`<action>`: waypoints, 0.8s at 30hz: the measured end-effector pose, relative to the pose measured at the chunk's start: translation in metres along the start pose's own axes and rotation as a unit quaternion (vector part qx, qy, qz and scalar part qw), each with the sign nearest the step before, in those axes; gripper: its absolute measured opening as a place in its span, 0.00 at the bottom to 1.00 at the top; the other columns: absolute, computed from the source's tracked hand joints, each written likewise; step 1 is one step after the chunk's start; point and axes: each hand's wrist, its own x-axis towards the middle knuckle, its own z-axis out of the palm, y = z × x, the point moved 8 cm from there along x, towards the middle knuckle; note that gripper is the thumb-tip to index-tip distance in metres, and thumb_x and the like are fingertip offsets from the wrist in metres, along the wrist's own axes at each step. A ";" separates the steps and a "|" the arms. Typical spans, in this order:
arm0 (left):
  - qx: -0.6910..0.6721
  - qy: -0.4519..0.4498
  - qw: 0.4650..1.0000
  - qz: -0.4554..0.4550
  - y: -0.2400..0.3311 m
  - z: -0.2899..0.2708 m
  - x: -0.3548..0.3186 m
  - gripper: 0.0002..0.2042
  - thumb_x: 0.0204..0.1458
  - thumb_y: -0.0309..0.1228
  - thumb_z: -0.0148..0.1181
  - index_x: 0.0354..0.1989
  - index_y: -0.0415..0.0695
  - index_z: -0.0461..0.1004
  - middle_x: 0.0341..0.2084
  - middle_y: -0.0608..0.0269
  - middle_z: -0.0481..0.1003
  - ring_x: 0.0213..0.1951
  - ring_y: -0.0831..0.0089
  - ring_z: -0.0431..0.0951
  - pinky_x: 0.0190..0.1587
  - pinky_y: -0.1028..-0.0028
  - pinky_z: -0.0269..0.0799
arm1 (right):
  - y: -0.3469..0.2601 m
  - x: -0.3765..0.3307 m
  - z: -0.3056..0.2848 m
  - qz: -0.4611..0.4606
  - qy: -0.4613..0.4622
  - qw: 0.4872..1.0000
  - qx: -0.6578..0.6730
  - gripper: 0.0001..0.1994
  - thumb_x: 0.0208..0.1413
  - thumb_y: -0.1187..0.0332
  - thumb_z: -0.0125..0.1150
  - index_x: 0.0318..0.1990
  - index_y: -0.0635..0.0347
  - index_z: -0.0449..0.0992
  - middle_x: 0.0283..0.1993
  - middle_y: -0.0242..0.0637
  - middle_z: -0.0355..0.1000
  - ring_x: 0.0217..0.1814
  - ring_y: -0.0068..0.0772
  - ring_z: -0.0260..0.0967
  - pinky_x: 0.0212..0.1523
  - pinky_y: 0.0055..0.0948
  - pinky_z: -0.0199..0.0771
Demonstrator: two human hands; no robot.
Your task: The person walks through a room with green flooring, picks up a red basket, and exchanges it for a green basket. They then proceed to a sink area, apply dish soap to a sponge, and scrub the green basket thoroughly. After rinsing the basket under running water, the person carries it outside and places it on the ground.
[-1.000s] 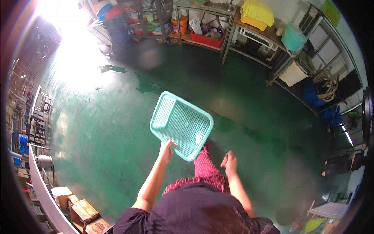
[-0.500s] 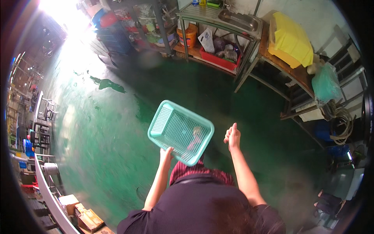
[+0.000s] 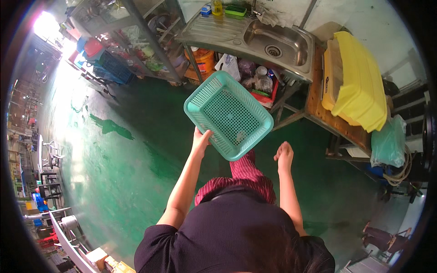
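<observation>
My left hand (image 3: 200, 142) grips the near-left rim of a mint-green plastic basket (image 3: 230, 111), thumb over the edge. The basket is rectangular with rounded corners and rows of small holes. I hold it tilted in front of me, so its inside shows. A pale patch at its near end may lie inside or show through the holes; I cannot tell which. Off to the basket's right, apart from it, my right hand (image 3: 284, 154) hangs with its fingers curled in, and nothing shows in it.
Ahead stands a steel sink (image 3: 277, 45) with a drainboard (image 3: 211, 27). Under it are an orange bucket (image 3: 203, 60) and a red tray (image 3: 268, 98) of bags. A wooden bench (image 3: 318, 104) on the right bears a yellow-covered box (image 3: 359, 77). Shelves (image 3: 154, 50) stand left of the sink.
I have moved closer to the sink and bench, which look larger. The basket has risen away from my body and a little to the right; my left hand still grips it.
</observation>
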 end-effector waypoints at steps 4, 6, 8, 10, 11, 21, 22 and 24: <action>0.050 0.071 0.996 -0.033 0.015 0.007 0.062 0.19 0.39 0.25 0.47 0.44 0.38 0.58 0.32 0.60 0.68 0.28 0.74 0.71 0.22 0.79 0.69 | -0.040 0.106 0.041 0.009 -0.035 0.999 0.027 0.08 0.55 0.68 0.40 0.30 0.63 0.63 0.18 0.29 0.57 0.11 0.16 0.49 0.12 0.18 0.57; 0.033 0.098 0.994 -0.028 0.044 0.017 0.094 0.19 0.39 0.25 0.47 0.44 0.37 0.59 0.32 0.60 0.69 0.26 0.74 0.71 0.21 0.79 0.69 | -0.065 0.164 0.063 -0.030 -0.033 0.999 -0.001 0.08 0.54 0.70 0.42 0.36 0.64 0.65 0.18 0.30 0.59 0.13 0.16 0.52 0.12 0.19 0.58; 0.055 0.097 0.993 -0.024 0.062 0.018 0.130 0.20 0.39 0.26 0.48 0.44 0.38 0.59 0.32 0.60 0.69 0.26 0.75 0.71 0.21 0.80 0.69 | -0.089 0.216 0.085 -0.036 -0.021 0.999 -0.025 0.08 0.53 0.69 0.43 0.36 0.63 0.67 0.19 0.30 0.60 0.15 0.16 0.55 0.13 0.19 0.59; 0.094 0.108 0.989 -0.045 0.086 0.028 0.155 0.19 0.39 0.27 0.49 0.43 0.38 0.60 0.31 0.61 0.70 0.28 0.75 0.72 0.21 0.81 0.66 | -0.104 0.271 0.094 -0.034 0.008 0.999 -0.021 0.09 0.53 0.68 0.45 0.37 0.62 0.68 0.20 0.29 0.61 0.18 0.16 0.58 0.17 0.19 0.60; 0.096 0.102 0.989 -0.041 0.091 0.029 0.172 0.19 0.39 0.28 0.49 0.43 0.37 0.60 0.31 0.61 0.70 0.28 0.75 0.72 0.21 0.81 0.66 | -0.116 0.302 0.102 -0.071 0.008 0.996 -0.055 0.09 0.53 0.67 0.45 0.37 0.62 0.68 0.20 0.29 0.61 0.19 0.16 0.58 0.19 0.19 0.60; 0.150 -0.009 0.989 -0.008 0.171 0.066 0.325 0.25 0.36 0.30 0.53 0.45 0.33 0.58 0.32 0.57 0.70 0.28 0.74 0.72 0.19 0.79 0.67 | -0.238 0.521 0.251 -0.294 0.053 0.905 -0.303 0.20 0.47 0.60 0.53 0.45 0.63 0.65 0.27 0.38 0.66 0.30 0.36 0.65 0.33 0.31 0.64; 0.167 -0.013 0.986 -0.010 0.175 0.068 0.340 0.26 0.35 0.29 0.54 0.45 0.33 0.57 0.32 0.56 0.70 0.27 0.73 0.73 0.18 0.78 0.68 | -0.244 0.542 0.260 -0.308 0.066 0.892 -0.323 0.20 0.47 0.60 0.53 0.45 0.63 0.65 0.27 0.40 0.66 0.31 0.38 0.65 0.33 0.32 0.64; 0.174 -0.011 0.984 -0.033 0.175 0.067 0.353 0.27 0.34 0.29 0.54 0.46 0.33 0.56 0.32 0.56 0.70 0.27 0.73 0.73 0.18 0.79 0.68 | -0.251 0.568 0.278 -0.267 0.062 0.897 -0.346 0.19 0.48 0.61 0.51 0.45 0.61 0.64 0.27 0.42 0.67 0.31 0.40 0.66 0.33 0.33 0.64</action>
